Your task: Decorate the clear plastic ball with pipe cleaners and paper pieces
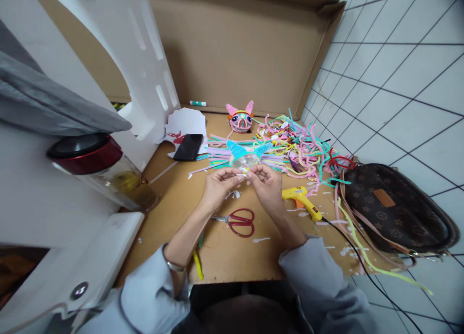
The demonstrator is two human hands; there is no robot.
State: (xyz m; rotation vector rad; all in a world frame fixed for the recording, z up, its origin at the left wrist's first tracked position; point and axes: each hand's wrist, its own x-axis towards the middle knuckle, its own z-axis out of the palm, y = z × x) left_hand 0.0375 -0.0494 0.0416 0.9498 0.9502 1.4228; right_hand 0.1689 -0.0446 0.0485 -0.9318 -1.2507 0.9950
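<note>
My left hand [220, 185] and my right hand [267, 183] meet over the brown cardboard sheet [174, 203], both pinching a small clear ball with blue pipe-cleaner ears [245, 156]. A bit of white material shows between the fingertips. Below my hands lie red-handled scissors [237, 221]. A yellow glue gun [301, 201] rests just right of my right hand, its black cord trailing to the lower right. A finished pink eared ball [239, 119] stands farther back.
A heap of coloured pipe cleaners [297, 145] spreads behind and to the right. A black phone [188, 147] lies on white paper at left. A brown patterned handbag [395, 206] sits on the tiled floor at right. A red-lidded jar [105, 172] and white furniture crowd the left.
</note>
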